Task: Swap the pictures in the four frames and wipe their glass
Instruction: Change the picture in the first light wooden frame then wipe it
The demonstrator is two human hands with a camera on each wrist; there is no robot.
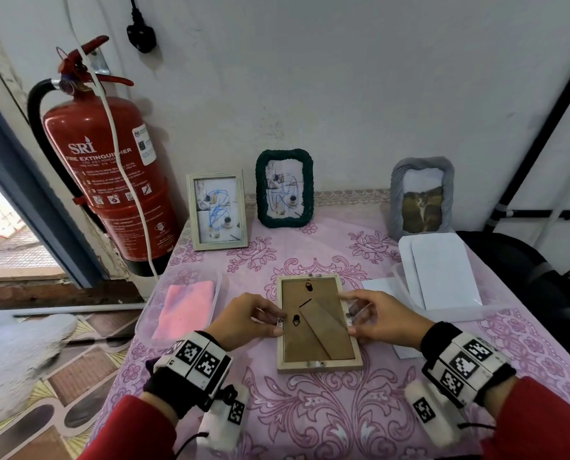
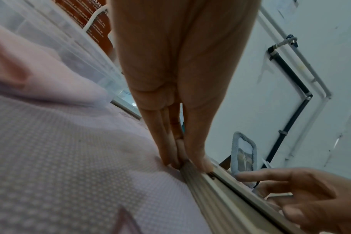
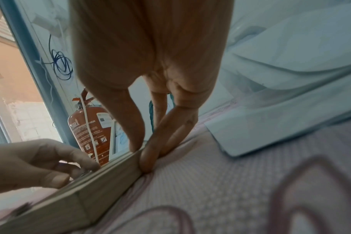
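Note:
A pale wooden frame (image 1: 317, 323) lies face down on the pink tablecloth, its brown backing board and folded stand facing up. My left hand (image 1: 275, 322) pinches its left rail by a metal tab, thumb on top and fingers (image 2: 170, 161) against the outer side. On the right rail my right hand (image 1: 351, 318) holds the same way, thumb on the rim and fingers (image 3: 148, 159) at the side. Three more frames stand at the back: a pale wooden one (image 1: 217, 210), a dark green one (image 1: 284, 188) and a grey one (image 1: 421, 197).
A pink cloth (image 1: 185, 307) lies in a clear tray (image 1: 144, 313) left of the frame. White sheets (image 1: 443, 270) sit in a clear tray at the right, with paper (image 1: 380, 285) beside it. A red fire extinguisher (image 1: 111, 167) hangs past the table's left edge.

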